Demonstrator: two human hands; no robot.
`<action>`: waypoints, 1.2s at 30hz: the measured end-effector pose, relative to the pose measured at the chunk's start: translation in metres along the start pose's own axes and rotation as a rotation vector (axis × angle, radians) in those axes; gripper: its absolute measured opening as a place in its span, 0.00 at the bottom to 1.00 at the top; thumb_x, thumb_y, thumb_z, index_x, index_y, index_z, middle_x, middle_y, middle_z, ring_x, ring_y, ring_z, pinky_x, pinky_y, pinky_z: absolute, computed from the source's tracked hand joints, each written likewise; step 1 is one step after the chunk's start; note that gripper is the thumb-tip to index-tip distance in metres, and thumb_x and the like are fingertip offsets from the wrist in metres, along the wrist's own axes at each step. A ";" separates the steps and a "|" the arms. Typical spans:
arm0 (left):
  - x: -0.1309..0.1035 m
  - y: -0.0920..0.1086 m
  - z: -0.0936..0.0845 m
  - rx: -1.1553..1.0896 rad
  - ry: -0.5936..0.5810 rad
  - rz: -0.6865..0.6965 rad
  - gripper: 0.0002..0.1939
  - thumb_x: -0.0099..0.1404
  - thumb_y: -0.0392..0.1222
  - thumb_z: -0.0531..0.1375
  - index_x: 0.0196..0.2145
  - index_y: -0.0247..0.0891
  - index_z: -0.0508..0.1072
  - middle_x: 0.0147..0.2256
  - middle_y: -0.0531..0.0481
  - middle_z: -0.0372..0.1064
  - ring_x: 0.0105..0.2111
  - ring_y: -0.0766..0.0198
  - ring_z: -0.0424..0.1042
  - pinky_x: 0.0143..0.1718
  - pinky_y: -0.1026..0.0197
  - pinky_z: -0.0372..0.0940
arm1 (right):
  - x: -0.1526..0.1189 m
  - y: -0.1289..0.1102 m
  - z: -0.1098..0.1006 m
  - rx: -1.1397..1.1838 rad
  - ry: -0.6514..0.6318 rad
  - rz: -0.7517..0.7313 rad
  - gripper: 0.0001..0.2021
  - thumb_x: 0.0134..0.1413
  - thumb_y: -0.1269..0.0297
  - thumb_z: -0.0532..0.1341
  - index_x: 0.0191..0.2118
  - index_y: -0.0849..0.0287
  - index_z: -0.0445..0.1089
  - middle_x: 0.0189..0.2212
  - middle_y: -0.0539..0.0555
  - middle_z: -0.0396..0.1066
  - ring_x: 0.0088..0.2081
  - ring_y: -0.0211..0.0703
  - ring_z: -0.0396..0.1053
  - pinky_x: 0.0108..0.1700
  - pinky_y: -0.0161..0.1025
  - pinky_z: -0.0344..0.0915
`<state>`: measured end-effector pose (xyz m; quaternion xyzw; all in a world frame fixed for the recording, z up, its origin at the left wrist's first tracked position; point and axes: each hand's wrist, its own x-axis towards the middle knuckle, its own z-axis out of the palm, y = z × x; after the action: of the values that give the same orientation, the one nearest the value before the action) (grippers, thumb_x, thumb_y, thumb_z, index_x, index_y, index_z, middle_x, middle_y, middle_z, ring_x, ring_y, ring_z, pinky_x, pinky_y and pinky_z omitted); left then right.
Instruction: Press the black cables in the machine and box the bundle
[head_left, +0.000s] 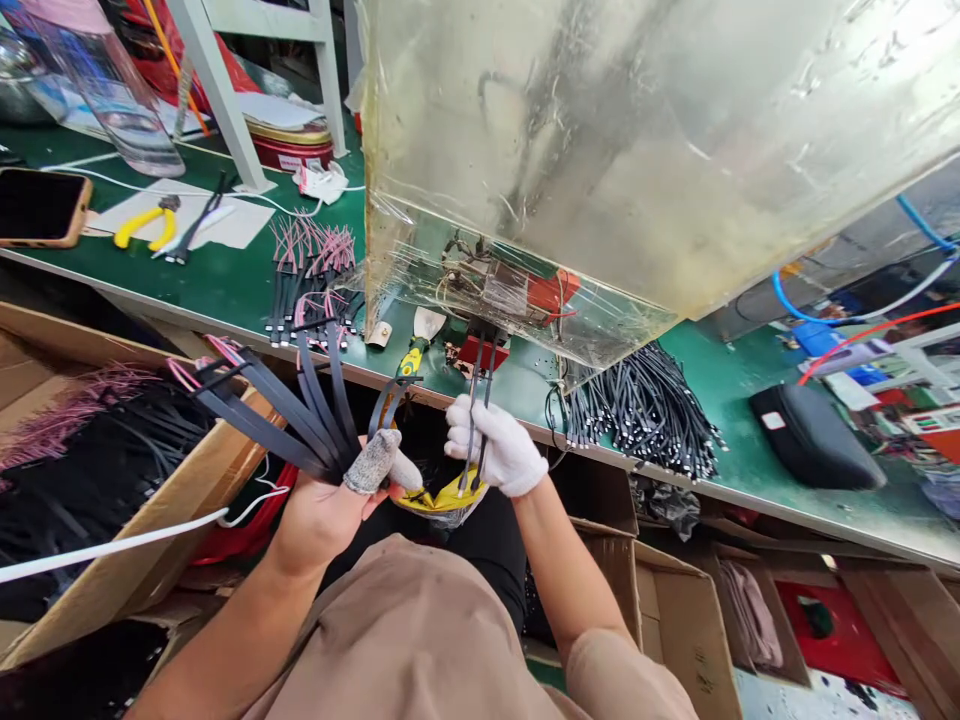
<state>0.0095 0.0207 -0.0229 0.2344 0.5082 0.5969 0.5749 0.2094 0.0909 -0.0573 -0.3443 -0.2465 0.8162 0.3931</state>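
My left hand point(330, 505), with grey finger sleeves on, is closed round a fanned bundle of flat black cables point(289, 415). Pink wire ends stick out at the bundle's far left tips. In its white glove, my right hand point(499, 450) grips two thin black cables point(489, 378), whose ends point down past the palm. Their upper ends reach a small red block point(476, 352) at the table's edge, under a clear plastic cover point(600, 130). A yellow-lined bag point(442, 498) lies below both hands, at my lap.
On the green table point(217, 275) are a pile of black cables point(645, 410), pink-wired pieces point(311, 270), yellow pliers point(150, 222), a phone point(41, 205), a yellow-handled tool point(411, 358) and a black case point(814, 437). A cardboard box point(150, 510) of cables stands at left.
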 end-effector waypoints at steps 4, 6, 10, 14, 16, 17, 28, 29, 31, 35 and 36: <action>-0.008 0.006 0.006 -0.074 -0.077 -0.060 0.26 0.34 0.64 0.78 0.18 0.41 0.79 0.18 0.50 0.73 0.18 0.65 0.73 0.18 0.70 0.69 | 0.029 -0.031 0.013 0.074 0.031 -0.070 0.02 0.67 0.70 0.59 0.43 0.61 0.68 0.33 0.51 0.71 0.28 0.33 0.67 0.34 0.33 0.74; -0.009 0.006 0.008 -0.103 -0.107 -0.099 0.24 0.33 0.63 0.79 0.19 0.42 0.80 0.18 0.50 0.73 0.18 0.65 0.74 0.18 0.70 0.69 | 0.042 -0.043 0.019 0.104 0.062 -0.058 0.07 0.69 0.73 0.53 0.40 0.62 0.67 0.30 0.51 0.70 0.25 0.32 0.65 0.31 0.31 0.72; -0.009 0.001 0.006 -0.117 -0.141 -0.108 0.22 0.36 0.62 0.79 0.22 0.43 0.83 0.19 0.51 0.74 0.20 0.65 0.74 0.19 0.71 0.70 | 0.056 -0.055 0.025 0.128 0.144 -0.006 0.09 0.70 0.73 0.51 0.40 0.62 0.67 0.29 0.51 0.71 0.24 0.32 0.66 0.29 0.31 0.73; -0.008 -0.004 0.002 -0.110 -0.196 -0.056 0.20 0.44 0.61 0.77 0.26 0.44 0.84 0.21 0.51 0.75 0.20 0.67 0.74 0.20 0.71 0.71 | 0.059 -0.060 0.026 0.147 0.237 -0.001 0.12 0.73 0.72 0.47 0.43 0.63 0.68 0.32 0.54 0.75 0.26 0.34 0.71 0.28 0.33 0.73; -0.008 -0.004 0.002 -0.102 -0.227 -0.029 0.19 0.46 0.61 0.76 0.26 0.44 0.84 0.21 0.50 0.75 0.20 0.67 0.73 0.21 0.71 0.71 | 0.058 -0.060 0.026 0.158 0.244 0.001 0.14 0.74 0.72 0.46 0.43 0.64 0.68 0.32 0.54 0.75 0.26 0.35 0.71 0.28 0.33 0.73; -0.008 -0.004 0.003 -0.097 -0.236 -0.017 0.20 0.46 0.62 0.76 0.26 0.43 0.84 0.21 0.50 0.75 0.20 0.68 0.73 0.21 0.72 0.71 | 0.058 -0.060 0.026 0.161 0.237 0.001 0.14 0.73 0.72 0.46 0.43 0.63 0.68 0.31 0.54 0.75 0.26 0.35 0.71 0.28 0.33 0.73; -0.010 0.003 0.001 -0.049 -0.054 -0.230 0.30 0.27 0.65 0.78 0.17 0.38 0.76 0.21 0.49 0.73 0.17 0.67 0.71 0.18 0.70 0.68 | 0.053 -0.070 0.027 0.204 0.248 0.051 0.16 0.75 0.71 0.44 0.42 0.63 0.68 0.28 0.51 0.73 0.23 0.33 0.68 0.27 0.30 0.69; -0.009 0.002 0.000 -0.049 -0.047 -0.233 0.31 0.28 0.65 0.78 0.17 0.38 0.76 0.20 0.50 0.72 0.18 0.67 0.71 0.18 0.69 0.68 | 0.050 -0.068 0.023 0.180 0.204 0.047 0.16 0.76 0.69 0.44 0.42 0.62 0.68 0.28 0.50 0.73 0.23 0.33 0.68 0.28 0.30 0.70; -0.009 -0.001 -0.002 -0.044 -0.055 -0.234 0.31 0.30 0.66 0.78 0.19 0.38 0.75 0.19 0.51 0.71 0.19 0.66 0.71 0.18 0.69 0.68 | 0.040 -0.054 0.008 0.101 0.076 0.077 0.17 0.77 0.61 0.46 0.43 0.62 0.68 0.28 0.51 0.73 0.24 0.34 0.69 0.29 0.32 0.71; -0.012 -0.017 -0.011 0.070 -0.178 -0.246 0.32 0.39 0.70 0.74 0.22 0.37 0.75 0.19 0.49 0.70 0.19 0.65 0.68 0.19 0.66 0.65 | 0.017 0.005 -0.027 -0.043 -0.182 0.410 0.32 0.69 0.37 0.49 0.50 0.67 0.69 0.33 0.63 0.76 0.32 0.48 0.77 0.35 0.48 0.76; -0.013 -0.023 -0.015 0.128 -0.226 -0.266 0.32 0.42 0.71 0.73 0.22 0.36 0.75 0.19 0.48 0.70 0.19 0.66 0.67 0.19 0.66 0.64 | 0.013 0.022 -0.032 -0.029 -0.208 0.460 0.36 0.67 0.33 0.50 0.51 0.68 0.69 0.35 0.65 0.77 0.35 0.52 0.78 0.38 0.51 0.76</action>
<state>0.0100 -0.0003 -0.0449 0.2667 0.5040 0.4518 0.6861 0.2174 0.0936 -0.0978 -0.3109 -0.2126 0.9116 0.1647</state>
